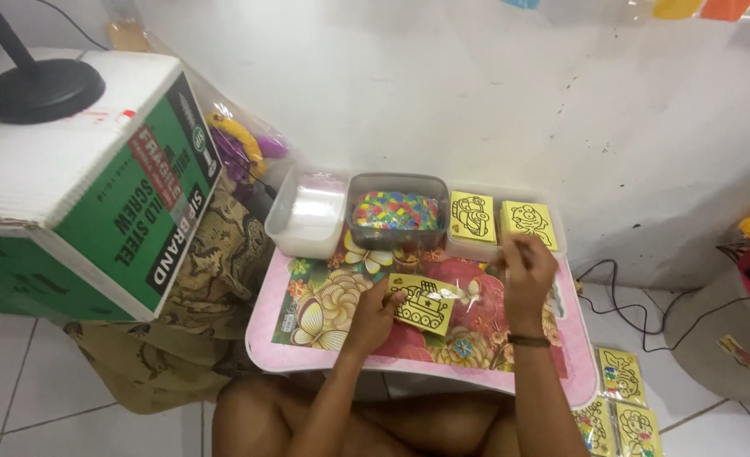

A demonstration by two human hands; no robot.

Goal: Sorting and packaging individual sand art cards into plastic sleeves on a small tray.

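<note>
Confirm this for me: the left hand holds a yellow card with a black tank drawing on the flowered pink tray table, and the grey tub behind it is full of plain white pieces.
Not quite. The head view shows the left hand holding the yellow tank card on the flowered pink tray table, but the grey tub behind it is full of multicoloured pieces, not plain white ones.

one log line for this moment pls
left hand holds yellow tank card on floral tray | right hand raised by yellow cards tub
</note>
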